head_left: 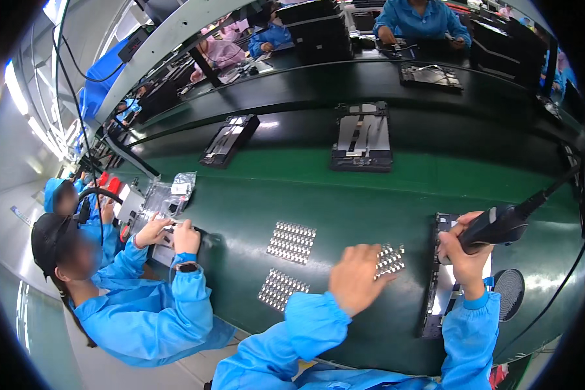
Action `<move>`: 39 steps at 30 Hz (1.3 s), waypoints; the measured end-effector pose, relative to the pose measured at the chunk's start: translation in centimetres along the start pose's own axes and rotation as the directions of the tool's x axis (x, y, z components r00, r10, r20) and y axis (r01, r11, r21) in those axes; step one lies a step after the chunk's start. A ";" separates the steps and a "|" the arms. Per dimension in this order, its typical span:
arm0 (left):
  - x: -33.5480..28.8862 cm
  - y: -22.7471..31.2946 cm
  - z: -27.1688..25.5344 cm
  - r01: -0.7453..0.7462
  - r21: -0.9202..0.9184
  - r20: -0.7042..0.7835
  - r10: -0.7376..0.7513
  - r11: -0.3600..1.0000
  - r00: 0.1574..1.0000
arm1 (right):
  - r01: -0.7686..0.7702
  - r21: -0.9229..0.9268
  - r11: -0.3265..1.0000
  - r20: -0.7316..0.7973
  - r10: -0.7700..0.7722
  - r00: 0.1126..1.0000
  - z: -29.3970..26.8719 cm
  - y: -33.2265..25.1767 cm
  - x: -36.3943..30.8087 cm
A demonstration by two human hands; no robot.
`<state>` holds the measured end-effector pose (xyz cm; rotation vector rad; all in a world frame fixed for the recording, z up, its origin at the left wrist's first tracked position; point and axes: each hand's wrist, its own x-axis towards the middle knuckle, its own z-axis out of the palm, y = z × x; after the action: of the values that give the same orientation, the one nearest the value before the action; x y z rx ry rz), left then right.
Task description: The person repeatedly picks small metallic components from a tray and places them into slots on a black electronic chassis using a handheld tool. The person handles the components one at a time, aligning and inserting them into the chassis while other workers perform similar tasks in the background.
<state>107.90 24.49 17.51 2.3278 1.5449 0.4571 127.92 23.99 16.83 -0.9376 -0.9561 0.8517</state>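
My left hand [356, 281] is closed at the edge of a small sheet of silvery metal pieces [391, 261], set in rows. Two similar sheets lie on the green bench to its left, an upper one [292, 243] and a lower one [283, 290]. In my right hand [467, 255] is a thick black corded tool [496, 229] that looks like an electric screwdriver. Its cord runs up to the right. Beneath that hand is an opened flat device [433, 309] with a black frame and pale inside; my hand and forearm cover part of it.
A round dark mesh-like disc [508, 296] lies right of my forearm. Opened devices rest beyond, at centre [362, 138], left [229, 141] and far right [431, 77]. A co-worker in blue [143, 312] works close on my left, beside a clear plastic bag [175, 192].
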 end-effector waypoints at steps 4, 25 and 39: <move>-2.1 -4.0 -1.9 0.108 0.069 0.111 -0.116 0.992 0.987 | 0.074 -0.016 0.997 0.002 -0.074 0.997 -0.4 -0.5 0.1; 0.0 -5.5 0.0 0.324 -0.632 0.414 -0.047 0.704 0.909 | 0.285 -0.228 0.931 0.010 -0.291 0.957 -6.2 -5.7 -3.8; -0.1 -3.3 1.3 -0.318 -0.191 -0.100 0.304 0.929 0.947 | 0.245 -0.282 0.928 -0.256 -0.319 0.912 -11.3 -7.1 -6.0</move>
<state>105.68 25.53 14.93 2.4188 1.0927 0.7425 137.53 13.13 18.56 -1.0714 -0.9167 0.3346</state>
